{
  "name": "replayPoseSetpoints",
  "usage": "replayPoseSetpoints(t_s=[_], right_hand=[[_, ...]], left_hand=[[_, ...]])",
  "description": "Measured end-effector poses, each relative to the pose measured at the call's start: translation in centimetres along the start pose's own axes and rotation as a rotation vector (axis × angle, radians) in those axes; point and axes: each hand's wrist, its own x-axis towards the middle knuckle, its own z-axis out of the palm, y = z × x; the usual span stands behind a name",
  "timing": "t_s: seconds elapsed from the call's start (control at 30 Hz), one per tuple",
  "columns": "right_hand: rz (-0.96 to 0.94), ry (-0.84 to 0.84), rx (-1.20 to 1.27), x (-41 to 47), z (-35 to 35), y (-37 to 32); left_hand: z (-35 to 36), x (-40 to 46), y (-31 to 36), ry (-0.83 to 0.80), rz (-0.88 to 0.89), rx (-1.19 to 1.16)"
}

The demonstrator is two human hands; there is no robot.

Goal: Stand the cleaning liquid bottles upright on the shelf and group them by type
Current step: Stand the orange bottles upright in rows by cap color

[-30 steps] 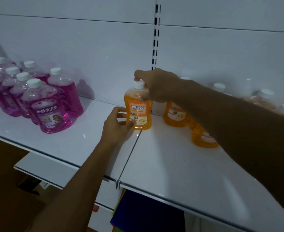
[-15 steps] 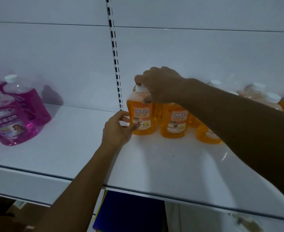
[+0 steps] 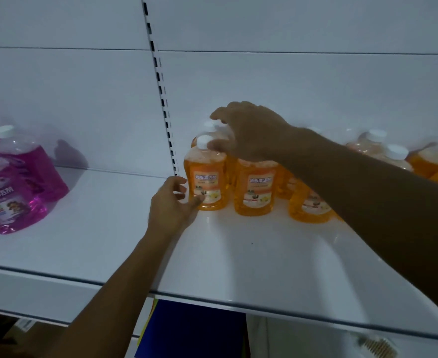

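An orange bottle (image 3: 205, 177) with a white cap stands upright at the left end of a group of orange bottles (image 3: 255, 188) on the white shelf (image 3: 251, 257). My left hand (image 3: 171, 205) is cupped round its lower left side, thumb on the front label and fingertips at its edge. My right hand (image 3: 248, 133) hovers over the caps with its fingers spread, the thumb beside the front bottle's cap. Pink bottles (image 3: 19, 182) stand grouped at the far left. My right forearm hides part of the orange group.
A slotted upright strip (image 3: 161, 99) runs down the white back panel just left of the orange bottles. More orange bottles (image 3: 393, 157) stand at the back right. Below the shelf's front edge sit a lower shelf (image 3: 32, 293) and a blue item (image 3: 194, 332).
The orange bottle now stands close beside the other orange bottles. My right hand has let go of its cap and spread its fingers. The view has shifted right and closer.
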Motion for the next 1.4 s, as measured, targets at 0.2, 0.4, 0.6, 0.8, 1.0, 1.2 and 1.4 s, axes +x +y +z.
replayPoseSetpoints(t_s=[0.2, 0.4, 0.6, 0.8, 1.0, 1.2, 1.4], right_hand=[[0.194, 0.088, 0.185, -5.4, -3.0, 6.1], [0.225, 0.083, 0.266, -7.8, -2.7, 7.5], [0.226, 0.398, 0.425, -11.3, 0.8, 1.8], [0.379, -0.027, 0.368, -12.2, 8.2, -1.2], [0.555, 0.074, 0.322, -10.7, 11.0, 0.3], [0.571, 0.178, 0.341, -9.1, 12.8, -1.0], [0.543, 0.274, 0.53, -10.7, 12.7, -1.0]], left_hand=[[1.4, -2.6, 2.8, 0.246, 0.286, -0.106], [2.9, -4.0, 4.8, 0.242, 0.227, -0.213], [1.8, -2.0, 2.7, 0.116, -0.006, -0.349], [2.0, 1.3, 2.5, -0.302, -0.021, -0.873], [1.9, 2.7, 1.9, -0.445, -0.039, -0.96], [1.6, 2.6, 2.5, -0.442, 0.01, -0.934], [2.3, 2.5, 2.7, -0.434, 0.032, -0.932]])
